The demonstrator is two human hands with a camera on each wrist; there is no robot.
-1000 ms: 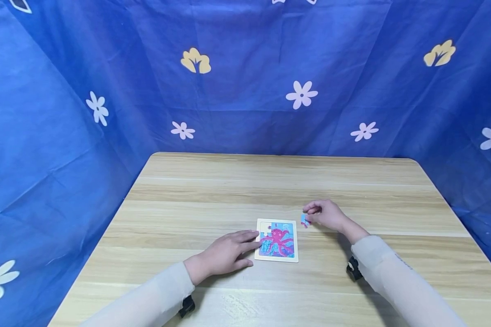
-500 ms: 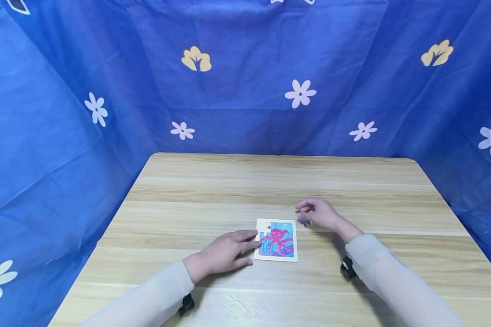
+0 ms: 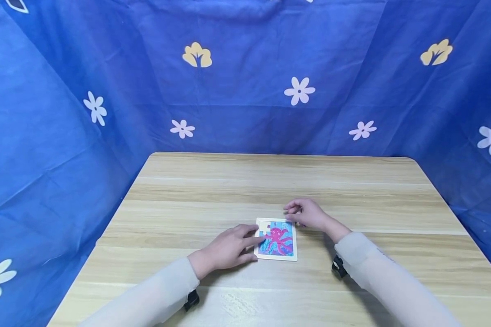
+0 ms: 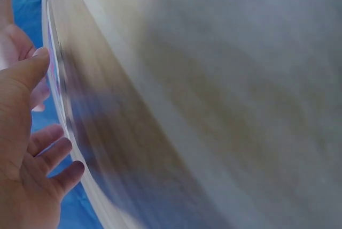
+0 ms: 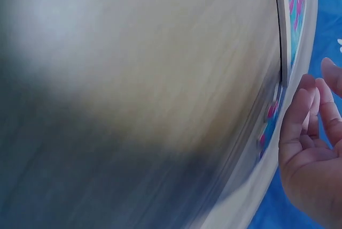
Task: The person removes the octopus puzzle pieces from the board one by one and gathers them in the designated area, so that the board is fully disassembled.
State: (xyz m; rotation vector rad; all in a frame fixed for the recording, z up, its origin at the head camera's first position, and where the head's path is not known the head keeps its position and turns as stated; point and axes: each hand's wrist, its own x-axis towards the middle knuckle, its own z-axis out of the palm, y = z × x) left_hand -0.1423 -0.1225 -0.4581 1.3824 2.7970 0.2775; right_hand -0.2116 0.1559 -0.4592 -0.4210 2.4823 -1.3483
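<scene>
In the head view a square jigsaw puzzle (image 3: 284, 243) in a pale frame lies on the table, showing a pink octopus on blue. A pale gap shows at its upper left. My left hand (image 3: 229, 247) spreads over the puzzle's left edge, with one fingertip overlapping the picture. At the upper right corner of the frame is my right hand (image 3: 311, 214), loosely bent, with nothing visible in its fingers. A loose blue and pink puzzle piece (image 5: 270, 116) lies on the table below that hand in the right wrist view; in the head view the hand mostly hides it.
The wood-grain table (image 3: 212, 190) stretches around the puzzle on all sides. A blue flowered cloth (image 3: 245, 81) hangs behind the table and along both sides. Each wrist carries a small black device (image 3: 338, 267) under its pale sleeve.
My right hand has moved left, over the loose piece to the puzzle's upper right corner. My left hand has shifted slightly, its fingertip reaching farther over the picture. The gap looks the same.
</scene>
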